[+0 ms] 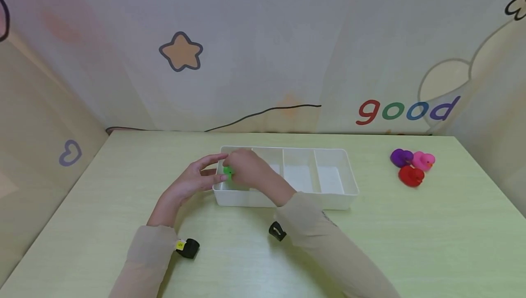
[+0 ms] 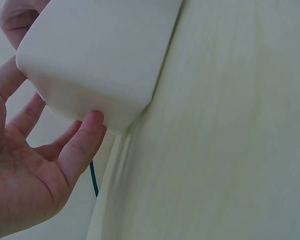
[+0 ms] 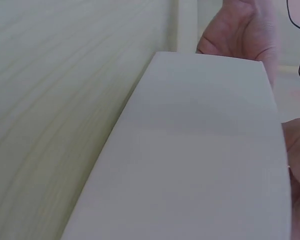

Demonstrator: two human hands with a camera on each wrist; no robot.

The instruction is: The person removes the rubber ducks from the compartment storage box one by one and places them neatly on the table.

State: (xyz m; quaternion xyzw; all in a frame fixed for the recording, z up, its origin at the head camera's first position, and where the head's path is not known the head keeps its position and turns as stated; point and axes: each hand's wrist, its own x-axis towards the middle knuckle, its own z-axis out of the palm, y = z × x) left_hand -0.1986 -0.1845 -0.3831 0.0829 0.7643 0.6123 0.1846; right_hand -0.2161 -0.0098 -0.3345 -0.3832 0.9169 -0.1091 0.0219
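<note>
A white divided tray (image 1: 287, 201) stands on the table. My left hand (image 1: 197, 178) is at its left end, thumb and index finger reaching over the rim. In the left wrist view, the left hand's spread, slightly bent fingers (image 2: 92, 122) touch the end wall (image 2: 80, 100). My right hand (image 1: 248, 168) is curled down into the leftmost compartment, holding a small green rubber duck (image 1: 228, 171). Part of the duck is covered by this hand, and its fingertips are hidden. In the right wrist view the tray's long side wall (image 3: 190, 150) blocks most of the right hand.
Three more rubber ducks sit together at the right of the table: purple (image 1: 400, 157), pink (image 1: 424, 160) and red (image 1: 411, 176). Thin dividers (image 1: 283, 170) split the tray into compartments. A printed cloth backdrop (image 1: 263, 60) rises behind the table's back edge.
</note>
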